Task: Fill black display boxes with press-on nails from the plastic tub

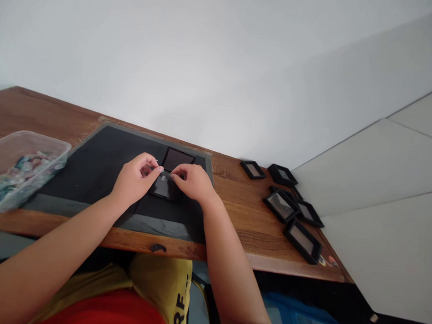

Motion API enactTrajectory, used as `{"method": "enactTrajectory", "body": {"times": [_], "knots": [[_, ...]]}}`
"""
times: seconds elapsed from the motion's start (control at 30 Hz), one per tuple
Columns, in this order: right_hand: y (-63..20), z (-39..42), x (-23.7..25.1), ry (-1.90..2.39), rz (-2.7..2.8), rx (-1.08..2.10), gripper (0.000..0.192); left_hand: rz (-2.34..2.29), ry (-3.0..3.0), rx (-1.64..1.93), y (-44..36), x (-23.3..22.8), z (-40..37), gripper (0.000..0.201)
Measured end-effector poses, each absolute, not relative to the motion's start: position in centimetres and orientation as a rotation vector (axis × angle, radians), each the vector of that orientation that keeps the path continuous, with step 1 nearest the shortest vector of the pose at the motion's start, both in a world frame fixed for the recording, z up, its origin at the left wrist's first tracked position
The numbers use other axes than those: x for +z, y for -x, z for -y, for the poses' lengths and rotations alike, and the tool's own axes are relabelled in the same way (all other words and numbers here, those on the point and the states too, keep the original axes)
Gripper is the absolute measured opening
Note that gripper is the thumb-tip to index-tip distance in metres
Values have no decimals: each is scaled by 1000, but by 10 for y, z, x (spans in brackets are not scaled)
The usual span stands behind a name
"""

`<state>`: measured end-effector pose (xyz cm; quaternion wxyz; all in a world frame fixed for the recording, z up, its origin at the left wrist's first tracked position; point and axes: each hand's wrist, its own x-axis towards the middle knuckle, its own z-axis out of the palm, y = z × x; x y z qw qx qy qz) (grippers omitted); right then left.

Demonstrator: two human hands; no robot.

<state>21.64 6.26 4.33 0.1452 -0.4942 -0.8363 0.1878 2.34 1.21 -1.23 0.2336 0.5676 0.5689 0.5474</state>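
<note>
Seen from above, two bare forearms reach forward over the near edge of a wooden table (243, 201) onto a black mat (97, 166). The left hand (134, 180) and right hand (193, 181) meet over the middle of the mat, knuckles up, fingertips pointing toward each other.

Between the hands lies a small black open case (164, 187), its lower half flat on the mat. Its lid (178, 159) is tipped back just beyond the fingertips, on the side away from the person. Both hands have their fingers curled and drawn together. The left thumb and forefinger pinch something tiny and pale (161, 169) just above the case; it is too small to tell what it is. The right fingertips press down at the case's right edge, touching it. A small pale piece (163, 179) sits inside the case, directly under the left fingertips.

Well off to the left of the left hand, a clear plastic tub (30, 146) stands at the mat's edge, holding a jumble of small bluish and white pieces (11, 172).

Well to the right of the right hand, off the mat, a group of small black frames (289, 203) lies on the bare wood, some flat, some overlapping and tilted.

Below the table edge, the person's yellow and red clothing (149, 293) shows between the forearms.
</note>
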Motion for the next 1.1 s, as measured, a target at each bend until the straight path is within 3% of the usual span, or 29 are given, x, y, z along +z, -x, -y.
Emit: {"method": "enactTrajectory", "body": {"times": [0.37, 0.5, 0.77, 0.93, 1.1], "knots": [[-227, -69, 41, 1086, 2130, 827, 18, -1542, -1552, 1509, -23, -11, -12, 22], [-225, -65, 44, 1172, 2223, 690, 20, -1564, -1578, 1553, -22, -10, -11, 19], [-206, -50, 48, 1534, 2625, 75, 25, -1608, -1593, 1573, -21, -10, -10, 18], [-198, -45, 47, 1511, 2711, 46, 25, -1506, -1401, 1625, -21, -13, -17, 25], [-203, -47, 47, 1343, 2717, 220, 22, -1503, -1295, 1675, -20, -11, -19, 27]]}}
